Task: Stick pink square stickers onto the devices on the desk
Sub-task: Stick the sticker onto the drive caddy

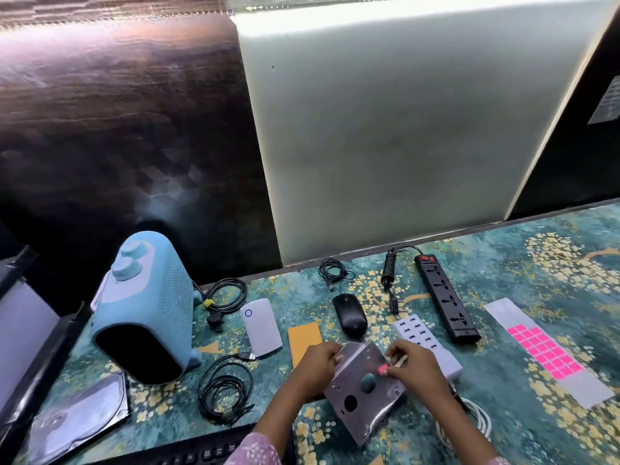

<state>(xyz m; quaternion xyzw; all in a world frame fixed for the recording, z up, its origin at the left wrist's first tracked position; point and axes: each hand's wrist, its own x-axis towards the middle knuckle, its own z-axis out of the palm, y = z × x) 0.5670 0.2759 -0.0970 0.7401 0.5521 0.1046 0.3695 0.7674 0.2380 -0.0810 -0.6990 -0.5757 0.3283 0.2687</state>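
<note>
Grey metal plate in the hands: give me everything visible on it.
The flat grey metal plate looks like shiny sheet metal, with a folded lip along its far edge. It has two large round holes and a few small ones; the patterned teal desk cloth shows through one large hole. It is held tilted above the desk. The left hand grips its left edge; the right hand pinches a small pink square sticker at its right edge.

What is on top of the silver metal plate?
A pink sticker near its right edge, partly covered by the right hand's fingers; the left hand covers its left edge.
</note>
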